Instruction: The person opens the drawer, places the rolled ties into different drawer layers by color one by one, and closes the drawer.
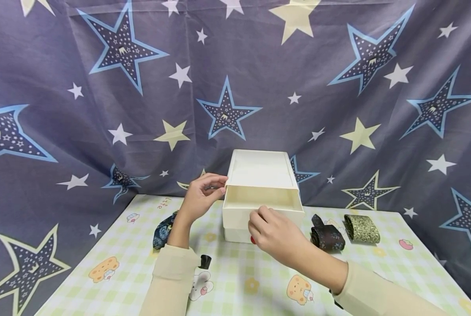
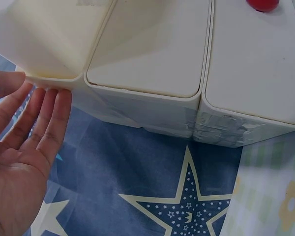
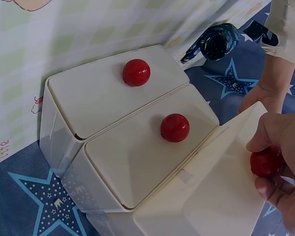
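Note:
A white drawer cabinet [image 1: 260, 169] with three stacked drawers stands at the back of the table. Its top drawer [image 1: 235, 218] is pulled partly out, and the part of the inside that shows holds nothing. My right hand [image 1: 274, 232] pinches the red round knob [image 3: 265, 162] of that drawer between thumb and fingers. At the cabinet's upper left side edge, my left hand [image 1: 201, 196] touches with fingers nearly straight and palm off the wall. Both lower drawers, each with a red knob [image 3: 175, 128], are closed.
A rolled dark blue patterned tie [image 1: 162, 232] lies left of the cabinet, partly behind my left forearm. To the right lie a rolled dark tie [image 1: 328, 237] and a rolled green patterned tie [image 1: 361, 228]. A star-print curtain [image 1: 227, 61] hangs close behind.

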Demonstrator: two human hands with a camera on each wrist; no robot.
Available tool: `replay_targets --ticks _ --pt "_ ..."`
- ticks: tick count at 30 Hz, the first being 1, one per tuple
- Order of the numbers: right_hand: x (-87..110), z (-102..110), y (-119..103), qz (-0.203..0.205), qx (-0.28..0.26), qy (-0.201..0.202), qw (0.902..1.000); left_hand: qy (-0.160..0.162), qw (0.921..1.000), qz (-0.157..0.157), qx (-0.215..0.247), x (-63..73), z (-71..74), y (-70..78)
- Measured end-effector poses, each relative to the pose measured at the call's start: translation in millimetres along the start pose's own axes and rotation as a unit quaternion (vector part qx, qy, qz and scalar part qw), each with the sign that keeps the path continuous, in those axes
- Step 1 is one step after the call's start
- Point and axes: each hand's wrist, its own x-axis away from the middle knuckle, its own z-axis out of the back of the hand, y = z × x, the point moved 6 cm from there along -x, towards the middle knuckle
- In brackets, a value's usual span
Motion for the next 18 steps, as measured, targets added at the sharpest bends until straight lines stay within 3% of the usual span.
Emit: replay_targets --ticks 18 --pt "1.4 7.4 -4.6 -0.004 -0.008 0.009 0.9999 0.003 1.0 -0.002 -0.004 0.0 0.5 -1.0"
